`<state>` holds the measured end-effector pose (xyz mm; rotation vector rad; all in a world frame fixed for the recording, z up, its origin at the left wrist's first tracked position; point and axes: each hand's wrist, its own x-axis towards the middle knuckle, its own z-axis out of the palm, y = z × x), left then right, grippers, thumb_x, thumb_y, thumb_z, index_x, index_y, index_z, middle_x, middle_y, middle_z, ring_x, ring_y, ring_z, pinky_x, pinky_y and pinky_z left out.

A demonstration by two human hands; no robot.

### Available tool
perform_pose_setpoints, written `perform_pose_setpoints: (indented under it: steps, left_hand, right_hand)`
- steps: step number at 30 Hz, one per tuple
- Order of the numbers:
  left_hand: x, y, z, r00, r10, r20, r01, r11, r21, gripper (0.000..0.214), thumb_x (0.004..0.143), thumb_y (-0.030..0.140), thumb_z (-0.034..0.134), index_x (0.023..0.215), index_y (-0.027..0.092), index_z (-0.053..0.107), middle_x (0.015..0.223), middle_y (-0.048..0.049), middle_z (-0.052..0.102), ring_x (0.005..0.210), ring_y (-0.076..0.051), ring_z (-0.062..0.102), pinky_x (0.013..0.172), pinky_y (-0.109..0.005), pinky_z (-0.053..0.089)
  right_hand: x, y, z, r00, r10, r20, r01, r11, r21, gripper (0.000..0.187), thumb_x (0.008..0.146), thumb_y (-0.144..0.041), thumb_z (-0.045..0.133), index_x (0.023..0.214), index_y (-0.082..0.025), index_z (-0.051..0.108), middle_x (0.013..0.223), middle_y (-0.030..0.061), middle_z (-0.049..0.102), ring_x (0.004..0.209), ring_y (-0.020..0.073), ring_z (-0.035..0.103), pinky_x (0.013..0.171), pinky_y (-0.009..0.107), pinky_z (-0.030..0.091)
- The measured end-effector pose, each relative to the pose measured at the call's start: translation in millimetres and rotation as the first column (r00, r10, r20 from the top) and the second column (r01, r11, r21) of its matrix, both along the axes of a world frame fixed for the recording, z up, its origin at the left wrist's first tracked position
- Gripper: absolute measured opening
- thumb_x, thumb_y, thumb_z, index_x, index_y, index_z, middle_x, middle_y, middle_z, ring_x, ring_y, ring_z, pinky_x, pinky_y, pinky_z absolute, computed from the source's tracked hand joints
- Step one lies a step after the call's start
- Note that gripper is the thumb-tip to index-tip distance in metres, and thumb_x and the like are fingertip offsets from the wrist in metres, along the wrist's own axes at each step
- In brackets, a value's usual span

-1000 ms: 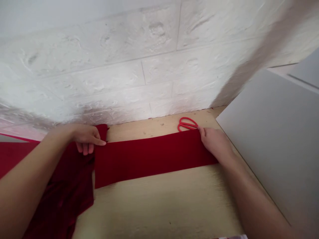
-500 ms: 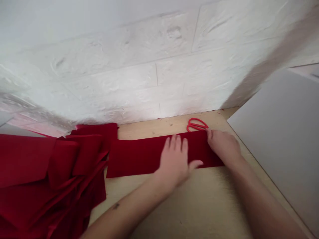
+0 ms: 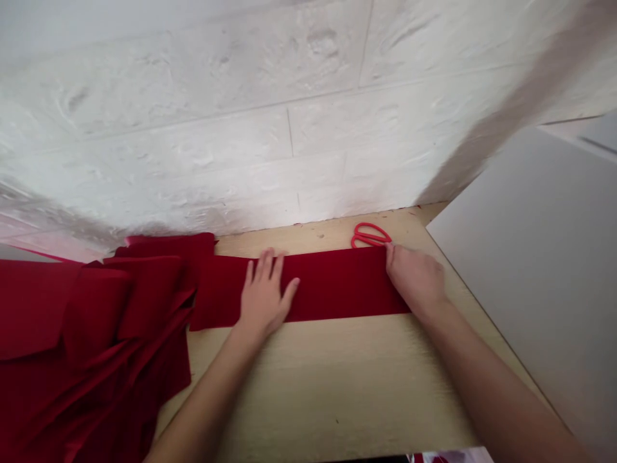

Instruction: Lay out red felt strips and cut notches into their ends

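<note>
A deep-red rectangular fabric strip [image 3: 337, 283] lies smooth and flat on the table [image 3: 318, 386], towards six o'clock from centre, stretching lengthwise from about nine to three o'clock.

- Cloth strip [image 3: 340, 283]: plain deep red.
- Heaped cloth [image 3: 99, 315]: red, maroon in the folds.
- Scissor handles [image 3: 372, 238]: bright orange-red.
- Counter [image 3: 328, 379]: pale yellow-tan.
- Wall [image 3: 216, 128]: white, brick-patterned, with a greyish-brown diagonal band.
- Side panel [image 3: 525, 257]: plain pale grey.

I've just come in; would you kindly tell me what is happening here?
A strip of red cloth lies on a pale wooden surface. The person's left hand is spread on it; the right hand touches its right end, close to red-handled scissors. A heap of red fabric lies to the left.
</note>
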<state>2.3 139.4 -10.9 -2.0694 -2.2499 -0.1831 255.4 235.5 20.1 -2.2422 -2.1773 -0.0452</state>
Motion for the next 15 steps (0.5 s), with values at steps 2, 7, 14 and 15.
perform_pose_setpoints:
  steps: [2, 7, 14, 15]
  left_hand:
    - [-36.7, -11.7, -1.6, 0.999, 0.027, -0.026, -0.027, 1.000, -0.003, 0.069, 0.104, 0.050, 0.026, 0.159, 0.010, 0.027, 0.166, -0.0141, 0.024, 0.156, -0.029, 0.021, 0.127, -0.054, 0.020]
    - [-83.5, -26.6, -4.6, 0.998, 0.067, -0.022, -0.066, 0.997, 0.049, 0.066, 0.104, 0.046, 0.024, 0.158, 0.009, 0.032, 0.166, -0.0141, 0.027, 0.155, -0.029, 0.025, 0.126, -0.049, 0.024]
    - [-79.4, -26.3, -3.0, 0.973, 0.230, -0.026, -0.226, 0.969, 0.098, 0.066, 0.101, 0.049, 0.032, 0.157, 0.014, 0.037, 0.165, -0.0145, 0.029, 0.153, -0.035, 0.026, 0.123, -0.058, 0.024]
    - [-78.8, -26.4, -2.3, 0.969, 0.248, -0.024, -0.244, 0.965, 0.098, 0.066, 0.101, 0.049, 0.033, 0.157, 0.014, 0.037, 0.165, -0.0151, 0.029, 0.153, -0.036, 0.026, 0.123, -0.058, 0.025]
  right_hand:
    - [-1.6, -0.4, 0.9, 1.000, 0.001, 0.000, -0.001, 1.000, 0.002, 0.055, 0.106, -0.031, 0.027, 0.105, -0.005, 0.076, 0.092, 0.0293, 0.074, 0.087, 0.0376, 0.075, 0.073, 0.043, 0.054]
    - [-6.8, -2.8, 3.9, 1.000, -0.003, 0.022, 0.003, 1.000, -0.002, 0.055, 0.106, -0.031, 0.027, 0.106, -0.006, 0.076, 0.094, 0.0290, 0.074, 0.088, 0.0372, 0.075, 0.073, 0.043, 0.053]
    - [-11.3, -4.1, 7.1, 0.997, -0.012, 0.074, 0.013, 1.000, -0.019, 0.056, 0.107, -0.031, 0.025, 0.106, -0.007, 0.076, 0.092, 0.0274, 0.075, 0.088, 0.0384, 0.075, 0.071, 0.043, 0.054]
    - [-11.9, -4.3, 8.5, 0.997, -0.010, 0.080, 0.012, 1.000, -0.022, 0.056, 0.107, -0.030, 0.025, 0.106, -0.007, 0.076, 0.092, 0.0276, 0.075, 0.088, 0.0384, 0.075, 0.071, 0.043, 0.054]
